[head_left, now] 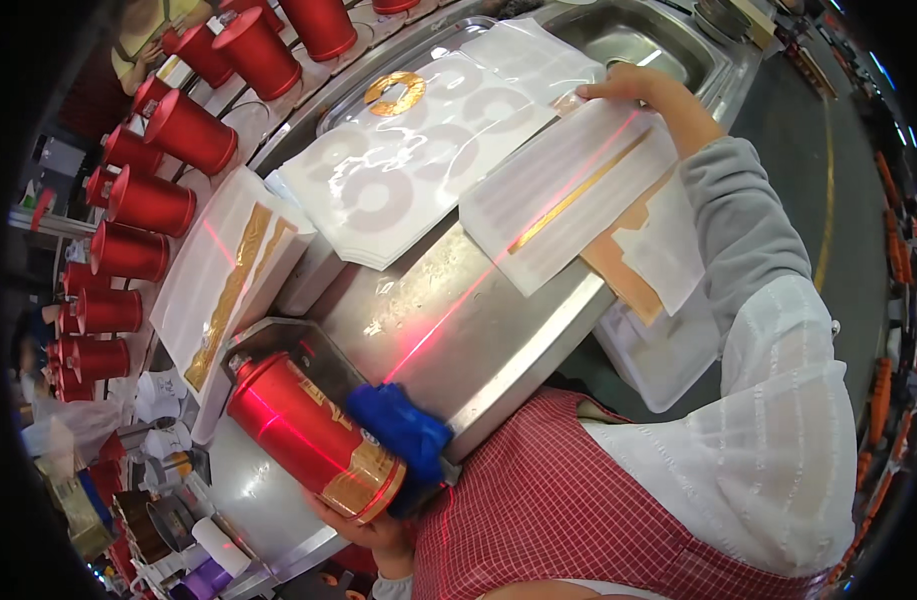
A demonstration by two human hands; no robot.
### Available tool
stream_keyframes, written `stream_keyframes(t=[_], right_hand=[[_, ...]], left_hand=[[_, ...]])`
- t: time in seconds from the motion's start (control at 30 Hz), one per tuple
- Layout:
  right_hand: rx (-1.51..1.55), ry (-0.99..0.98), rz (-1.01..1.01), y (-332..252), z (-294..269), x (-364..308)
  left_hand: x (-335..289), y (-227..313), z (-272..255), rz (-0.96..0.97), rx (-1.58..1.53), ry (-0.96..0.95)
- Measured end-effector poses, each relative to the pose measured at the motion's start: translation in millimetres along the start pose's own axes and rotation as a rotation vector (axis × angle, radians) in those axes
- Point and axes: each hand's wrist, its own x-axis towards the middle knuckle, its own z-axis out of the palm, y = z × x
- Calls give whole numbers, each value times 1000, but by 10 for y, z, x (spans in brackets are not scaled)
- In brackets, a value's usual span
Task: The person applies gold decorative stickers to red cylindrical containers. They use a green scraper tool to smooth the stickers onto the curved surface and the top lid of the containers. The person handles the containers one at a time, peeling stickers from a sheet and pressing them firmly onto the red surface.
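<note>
Fingers of the right hand (633,82) are nearly closed at the edge of the white sheets (523,60), upper right of the frame; from where I sit I can't tell whether they pinch one. Lower left, the left hand (378,532) curls around the base of the red bottle (298,425), most of its fingers hidden; the bottle leans beside a blue cloth (403,420).

I'd steady the bottle in the left palm and lift any sheet evenly by one edge, without creasing it.

Gold characters (321,400) run along the bottle above a gold band (366,480), too small for me to read. On the gold ring (395,93) and gold strip (578,193) I make out no writing.
</note>
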Motion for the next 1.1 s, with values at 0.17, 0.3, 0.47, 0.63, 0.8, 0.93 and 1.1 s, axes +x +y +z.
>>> stream_keyframes(t=[0.17, 0.3, 0.47, 0.63, 0.8, 0.93, 1.1], right_hand=[[77, -102, 45, -18, -131, -201], [68, -187, -12, 216, -126, -208], [-63, -86, -161, 186, -90, -206], [-323, 66, -283, 108, -57, -332], [-335, 306, -454, -69, 111, -607], [-390, 431, -627, -221, 167, -703], [-313, 533, -927, -170, 312, -556]], left_hand=[[18, 76, -58, 4, 41, -14], [65, 144, -32, -3, 35, -26], [46, 87, -65, 3, 37, -8], [69, 107, -75, 21, 63, -35], [65, 204, -35, -13, 63, -13], [70, 160, -77, 20, 91, -22], [79, 190, -47, 12, 85, -23]])
